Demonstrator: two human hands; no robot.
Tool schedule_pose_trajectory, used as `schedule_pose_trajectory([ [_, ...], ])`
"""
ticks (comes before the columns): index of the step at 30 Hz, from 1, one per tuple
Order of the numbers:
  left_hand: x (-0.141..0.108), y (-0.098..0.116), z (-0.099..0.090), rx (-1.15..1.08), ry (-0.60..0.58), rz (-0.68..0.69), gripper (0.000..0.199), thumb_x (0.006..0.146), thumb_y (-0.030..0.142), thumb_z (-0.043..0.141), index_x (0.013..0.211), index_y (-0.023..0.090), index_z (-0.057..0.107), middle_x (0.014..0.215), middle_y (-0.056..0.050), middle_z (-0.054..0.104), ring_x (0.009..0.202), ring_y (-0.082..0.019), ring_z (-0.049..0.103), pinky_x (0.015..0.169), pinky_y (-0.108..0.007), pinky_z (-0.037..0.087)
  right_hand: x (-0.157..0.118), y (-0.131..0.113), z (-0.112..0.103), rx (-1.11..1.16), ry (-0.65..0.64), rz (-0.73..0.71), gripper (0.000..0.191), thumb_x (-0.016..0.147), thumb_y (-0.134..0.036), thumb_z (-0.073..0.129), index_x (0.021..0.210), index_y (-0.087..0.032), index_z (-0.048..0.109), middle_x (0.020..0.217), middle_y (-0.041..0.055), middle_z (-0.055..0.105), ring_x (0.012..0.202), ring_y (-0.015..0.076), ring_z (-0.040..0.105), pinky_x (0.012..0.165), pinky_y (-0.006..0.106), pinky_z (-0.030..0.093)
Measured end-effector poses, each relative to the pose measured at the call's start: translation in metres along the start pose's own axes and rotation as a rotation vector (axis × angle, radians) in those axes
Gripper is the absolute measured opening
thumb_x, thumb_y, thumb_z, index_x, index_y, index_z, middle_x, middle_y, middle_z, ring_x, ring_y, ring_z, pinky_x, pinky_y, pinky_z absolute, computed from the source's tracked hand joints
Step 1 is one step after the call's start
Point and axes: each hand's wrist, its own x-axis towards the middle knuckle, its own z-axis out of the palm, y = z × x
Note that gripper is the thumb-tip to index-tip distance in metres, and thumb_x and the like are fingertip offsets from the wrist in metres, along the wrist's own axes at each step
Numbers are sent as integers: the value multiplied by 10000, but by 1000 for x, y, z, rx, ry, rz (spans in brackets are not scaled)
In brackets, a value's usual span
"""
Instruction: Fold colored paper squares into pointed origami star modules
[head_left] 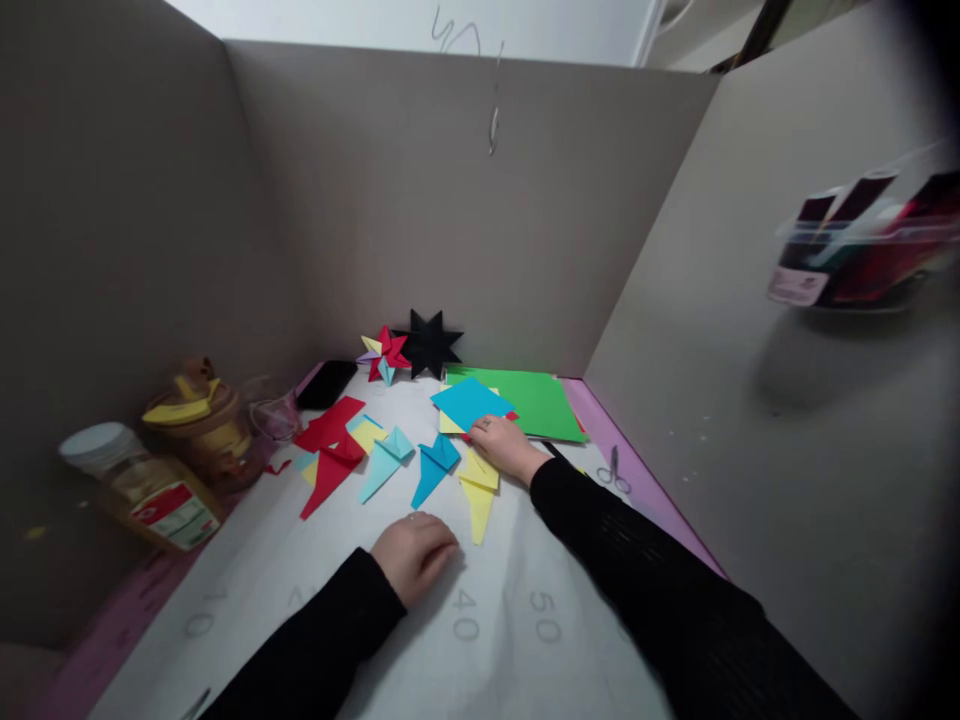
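My right hand (504, 446) reaches to the near edge of a stack of square coloured papers, its fingers closed at the corner of the top blue paper (471, 400). Parts of yellow and red sheets show beneath; the fingertips are partly hidden. My left hand (417, 556) rests on the white table sheet with fingers curled in and nothing visible in them. Between and beyond the hands lie folded paper pieces: a yellow one (479, 490), a blue one (435, 468), a light blue one (387, 462) and a red one (333, 462).
A green sheet stack (551, 402) lies behind my right hand, with scissors (615, 474) to its right. At the back stand a multicoloured paper star (387, 352) and a black star (429, 344). A phone (328, 385), a brown cup (206, 425) and a jar (142, 490) are left.
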Motion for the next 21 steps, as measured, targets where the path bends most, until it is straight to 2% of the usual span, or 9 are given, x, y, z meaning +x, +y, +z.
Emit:
schedule_pose_trajectory([
  [5,0,1,4,4,-35,45,213,840,222,434,852,185,644,797,-58,666,764,-177,597,697,-291,464,-3,-1,0,-48,28,-17,191,895,-188,438,925,-154,624,907,106,622,855,204,512,713,295,357],
  [8,-1,2,6,17,-63,87,195,817,202,448,847,187,640,797,-56,666,757,-178,594,689,-288,464,0,-1,3,-62,43,26,187,884,-181,430,905,-158,615,881,95,625,855,211,514,707,296,359],
  [10,-2,2,5,29,-68,104,196,815,202,446,851,186,638,799,-58,666,758,-180,595,691,-290,464,4,3,4,-38,77,118,178,867,-179,433,886,-158,608,883,94,625,861,214,516,711,296,364],
  [12,-3,3,4,43,-61,100,205,820,204,437,857,187,638,801,-61,665,764,-182,596,695,-291,462,10,11,3,29,156,284,178,849,-182,427,873,-158,602,892,95,622,854,213,521,713,295,374],
  [14,-4,4,2,58,-59,99,212,825,205,431,859,188,639,802,-64,664,769,-184,596,699,-293,460,18,22,-3,141,277,472,189,833,-187,412,861,-158,596,873,89,617,821,206,528,707,294,389],
  [16,-4,7,1,66,-67,106,214,825,203,429,854,190,641,803,-65,665,773,-187,597,702,-295,458,25,32,-14,259,407,566,194,811,-189,398,821,-163,591,836,77,612,791,203,532,711,302,405],
  [19,-5,9,1,74,-69,114,205,819,205,437,833,194,641,791,-61,667,763,-191,601,688,-299,454,31,37,-34,366,564,432,166,782,-187,416,792,-178,582,834,68,610,847,212,532,790,328,404],
  [21,-4,8,0,85,-17,76,211,827,216,431,814,194,641,778,-59,669,750,-193,605,689,-311,452,32,37,-43,414,628,387,152,777,-190,423,798,-183,574,858,70,609,875,211,530,821,333,393],
])
